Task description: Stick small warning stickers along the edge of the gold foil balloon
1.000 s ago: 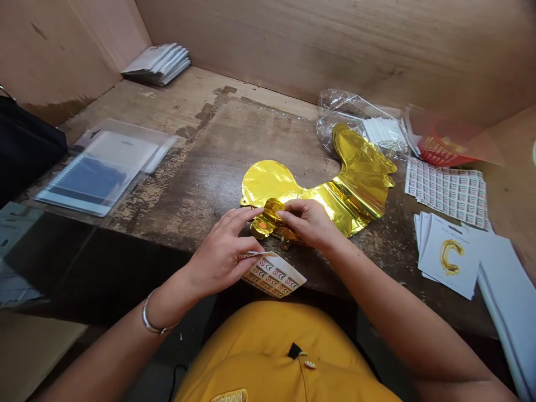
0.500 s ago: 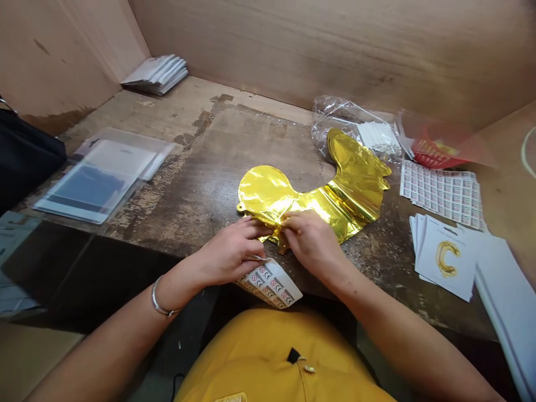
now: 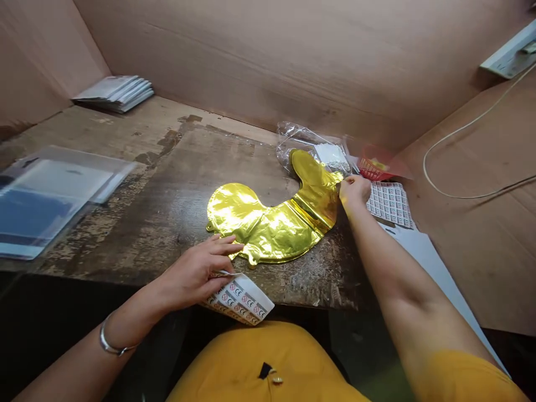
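Note:
Flat on the table lies a shiny gold foil balloon [image 3: 276, 223], uninflated and curved like a letter C. At its right end, my right hand [image 3: 355, 191] has its fingers pinched together on the balloon's edge; the fingertips are partly hidden. My left hand [image 3: 199, 272] holds a folded sheet of CE stickers [image 3: 243, 300] between thumb and fingers at the table's front edge. Its outer fingers stretch over the balloon's lower left edge, near a small tab.
Clear plastic sleeves [image 3: 62, 190] lie at left, and a stack of packets [image 3: 115, 92] at the back left. Behind the balloon are a clear bag [image 3: 293, 134] and a red basket [image 3: 374, 166]. Another sticker sheet [image 3: 391, 202] and white cards [image 3: 422, 254] lie at right. A cable [image 3: 444, 192] hangs on the wall.
My right hand has moved from the balloon's lower left edge to its right end. My left hand still holds the sticker sheet, its outer fingers now straighter. The view has swung right.

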`<action>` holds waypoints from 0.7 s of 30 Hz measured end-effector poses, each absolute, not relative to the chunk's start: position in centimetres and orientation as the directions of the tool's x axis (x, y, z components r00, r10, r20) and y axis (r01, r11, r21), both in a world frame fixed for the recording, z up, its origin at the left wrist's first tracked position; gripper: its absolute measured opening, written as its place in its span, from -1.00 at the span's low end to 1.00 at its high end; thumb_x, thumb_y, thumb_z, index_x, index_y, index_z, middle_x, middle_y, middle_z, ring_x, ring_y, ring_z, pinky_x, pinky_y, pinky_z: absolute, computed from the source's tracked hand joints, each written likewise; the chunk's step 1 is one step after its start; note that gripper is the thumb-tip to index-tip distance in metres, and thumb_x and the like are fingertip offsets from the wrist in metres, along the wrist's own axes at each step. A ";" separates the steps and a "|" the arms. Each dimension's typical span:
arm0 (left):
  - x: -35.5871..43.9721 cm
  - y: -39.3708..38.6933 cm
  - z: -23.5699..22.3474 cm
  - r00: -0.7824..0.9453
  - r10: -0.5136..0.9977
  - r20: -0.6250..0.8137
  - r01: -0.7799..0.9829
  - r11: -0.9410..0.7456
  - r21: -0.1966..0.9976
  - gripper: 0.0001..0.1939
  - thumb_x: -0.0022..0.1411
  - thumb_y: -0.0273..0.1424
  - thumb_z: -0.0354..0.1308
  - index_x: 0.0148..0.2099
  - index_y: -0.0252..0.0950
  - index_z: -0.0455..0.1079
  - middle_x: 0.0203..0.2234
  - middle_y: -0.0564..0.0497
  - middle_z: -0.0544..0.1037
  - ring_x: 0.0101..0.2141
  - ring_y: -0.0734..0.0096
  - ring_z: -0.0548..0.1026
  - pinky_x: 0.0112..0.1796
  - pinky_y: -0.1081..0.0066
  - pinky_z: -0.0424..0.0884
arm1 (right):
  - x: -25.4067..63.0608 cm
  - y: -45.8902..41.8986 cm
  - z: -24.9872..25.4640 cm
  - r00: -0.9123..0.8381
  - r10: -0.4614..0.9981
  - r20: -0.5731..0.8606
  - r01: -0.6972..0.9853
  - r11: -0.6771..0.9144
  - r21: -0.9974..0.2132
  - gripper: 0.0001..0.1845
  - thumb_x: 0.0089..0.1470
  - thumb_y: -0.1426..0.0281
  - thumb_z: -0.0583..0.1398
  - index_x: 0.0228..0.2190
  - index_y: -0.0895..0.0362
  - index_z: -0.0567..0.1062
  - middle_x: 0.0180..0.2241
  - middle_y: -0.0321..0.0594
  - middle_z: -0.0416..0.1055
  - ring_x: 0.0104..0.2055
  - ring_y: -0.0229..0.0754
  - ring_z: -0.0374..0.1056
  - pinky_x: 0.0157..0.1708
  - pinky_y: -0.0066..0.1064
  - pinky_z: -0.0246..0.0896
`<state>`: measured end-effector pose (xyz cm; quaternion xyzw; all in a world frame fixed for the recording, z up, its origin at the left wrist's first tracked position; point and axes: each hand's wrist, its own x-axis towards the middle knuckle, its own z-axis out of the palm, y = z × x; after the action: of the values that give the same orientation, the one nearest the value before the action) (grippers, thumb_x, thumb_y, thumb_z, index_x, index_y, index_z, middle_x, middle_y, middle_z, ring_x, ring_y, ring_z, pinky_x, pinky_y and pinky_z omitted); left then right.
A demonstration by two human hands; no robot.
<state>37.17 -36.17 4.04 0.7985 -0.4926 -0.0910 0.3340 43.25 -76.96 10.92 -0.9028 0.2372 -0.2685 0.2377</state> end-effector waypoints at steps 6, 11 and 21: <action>35.9 -35.6 5.6 0.673 -0.720 0.170 -0.452 -0.218 0.865 -0.89 0.19 -0.38 0.19 -0.30 -0.26 0.53 0.06 -0.13 0.48 0.07 0.18 0.42 0.08 0.18 0.31 | 33.8 -64.0 12.3 0.959 -0.071 0.274 0.088 -0.845 -0.528 -0.72 0.11 0.29 0.20 -0.14 0.11 0.50 -0.19 -0.13 0.49 -0.13 -0.12 0.39 -0.10 -0.31 0.24; 33.0 -35.9 7.2 0.846 -0.461 -0.267 0.188 -0.211 0.959 -0.82 0.09 -0.29 0.28 -0.34 -0.31 0.50 -0.44 0.01 0.57 -0.41 0.41 0.51 -0.38 0.46 0.42 | 27.6 -56.8 10.8 0.955 0.293 0.046 0.268 -0.784 -0.559 -0.78 0.15 0.33 0.17 -0.17 0.14 0.47 -0.29 -0.16 0.50 -0.26 -0.11 0.40 -0.26 -0.30 0.28; 30.1 -36.7 5.7 0.828 -0.367 -0.424 0.474 0.055 0.879 -0.80 0.00 -0.34 0.35 -0.34 -0.34 0.47 -0.51 0.10 0.53 -0.49 0.56 0.44 -0.42 0.55 0.39 | 28.6 -57.9 10.5 0.959 0.267 0.094 0.276 -0.805 -0.525 -0.86 0.15 0.36 0.17 -0.27 0.14 0.50 -0.29 -0.16 0.50 -0.21 -0.11 0.35 -0.17 -0.28 0.26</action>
<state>30.15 -36.66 5.66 0.6232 0.0429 -0.2899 0.7251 28.64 -57.86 10.45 -0.9500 -0.1429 -0.0079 0.2773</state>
